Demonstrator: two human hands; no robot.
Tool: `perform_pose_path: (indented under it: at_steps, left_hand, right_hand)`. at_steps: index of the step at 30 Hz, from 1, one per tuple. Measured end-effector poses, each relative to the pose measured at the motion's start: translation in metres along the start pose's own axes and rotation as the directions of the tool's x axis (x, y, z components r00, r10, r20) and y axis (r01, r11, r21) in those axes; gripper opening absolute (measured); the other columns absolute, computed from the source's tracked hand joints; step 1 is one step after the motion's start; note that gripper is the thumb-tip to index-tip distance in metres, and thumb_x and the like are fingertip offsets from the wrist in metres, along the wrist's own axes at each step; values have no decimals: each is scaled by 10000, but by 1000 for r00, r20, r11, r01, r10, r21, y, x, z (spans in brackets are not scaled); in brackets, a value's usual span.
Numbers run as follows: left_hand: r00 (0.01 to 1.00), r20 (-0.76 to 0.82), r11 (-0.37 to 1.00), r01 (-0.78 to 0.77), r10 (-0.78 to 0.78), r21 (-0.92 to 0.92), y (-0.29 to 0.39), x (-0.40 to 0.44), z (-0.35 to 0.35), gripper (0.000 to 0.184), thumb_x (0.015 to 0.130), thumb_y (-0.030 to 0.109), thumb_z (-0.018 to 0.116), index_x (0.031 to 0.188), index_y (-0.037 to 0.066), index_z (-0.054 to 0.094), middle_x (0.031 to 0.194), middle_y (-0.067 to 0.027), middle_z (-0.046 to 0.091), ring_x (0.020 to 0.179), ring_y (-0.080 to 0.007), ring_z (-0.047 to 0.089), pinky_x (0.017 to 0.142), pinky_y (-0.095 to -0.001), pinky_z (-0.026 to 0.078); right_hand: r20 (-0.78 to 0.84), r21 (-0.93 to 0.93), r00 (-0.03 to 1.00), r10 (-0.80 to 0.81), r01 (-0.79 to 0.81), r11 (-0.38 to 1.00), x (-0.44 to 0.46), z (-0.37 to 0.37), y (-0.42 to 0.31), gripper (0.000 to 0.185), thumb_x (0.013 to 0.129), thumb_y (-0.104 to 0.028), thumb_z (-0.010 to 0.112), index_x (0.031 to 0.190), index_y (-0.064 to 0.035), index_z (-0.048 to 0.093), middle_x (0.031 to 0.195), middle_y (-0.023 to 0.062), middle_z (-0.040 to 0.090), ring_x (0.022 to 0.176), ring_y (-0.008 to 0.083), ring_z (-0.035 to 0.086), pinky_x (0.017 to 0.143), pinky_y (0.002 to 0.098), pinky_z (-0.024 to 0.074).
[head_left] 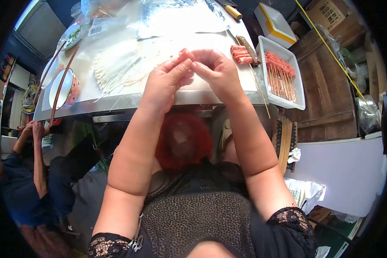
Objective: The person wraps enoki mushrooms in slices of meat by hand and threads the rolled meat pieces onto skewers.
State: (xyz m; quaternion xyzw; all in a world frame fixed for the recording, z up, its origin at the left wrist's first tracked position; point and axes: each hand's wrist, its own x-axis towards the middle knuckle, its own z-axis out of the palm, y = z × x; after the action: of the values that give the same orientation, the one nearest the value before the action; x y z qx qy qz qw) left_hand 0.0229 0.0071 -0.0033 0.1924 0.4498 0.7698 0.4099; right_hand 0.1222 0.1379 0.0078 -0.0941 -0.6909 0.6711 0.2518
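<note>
Over the near part of the table, my left hand (168, 79) and my right hand (221, 73) meet with fingertips pinched together. A small roll of pinkish-red meat (184, 52) shows at the fingertips; most of it is hidden by the fingers. Left of my hands lies a spread of thin white enoki mushrooms (112, 69). To the right, several meat rolls (241, 55) sit on a wooden skewer (259, 88) that sticks out past the table edge. Beside them rests a knife with a wooden handle (249, 49).
A white tray (302, 96) of skewered meat rolls (281, 64) stands at the right. Bundled wooden skewers (284, 146) lie below it. A bowl (56, 92) and long chopsticks (63, 81) are at the left, where another person's hands (38, 128) hold the chopsticks. Foil-like sheeting (182, 17) lies at the back.
</note>
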Motion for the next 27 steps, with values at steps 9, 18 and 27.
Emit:
perform_pose_path:
  at_steps: [9, 18, 27]
  left_hand:
    - [974, 29, 824, -205, 224, 527, 5, 1, 1, 185, 911, 158, 694, 1037, 23, 676, 927, -13, 701, 799, -104, 659, 688, -258, 527]
    - [898, 196, -95, -172, 395, 981, 4, 9, -8, 238, 827, 285, 698, 883, 57, 735, 891, -154, 668, 845, -297, 652, 767, -406, 514]
    - [977, -116, 369, 43, 180, 929, 23, 16, -7, 313, 819, 319, 753, 892, 14, 746, 747, -146, 712, 662, -217, 670, 679, -338, 526]
  right_hand:
    - [-164, -833, 966, -200, -27, 553, -58, -87, -30, 328, 888, -201, 689, 1177, -49, 676, 1050, 106, 655, 910, 226, 630, 751, 347, 520]
    - [-56, -996, 976, -209, -40, 79, -80, -120, -7, 232, 915, -98, 586, 1127, -59, 671, 970, 166, 621, 839, 363, 626, 767, 423, 518]
    - [-64, -876, 993, -102, -7, 483, -132, -65, -20, 227, 914, -54, 602, 1127, -55, 680, 887, 141, 603, 774, 310, 613, 720, 368, 503]
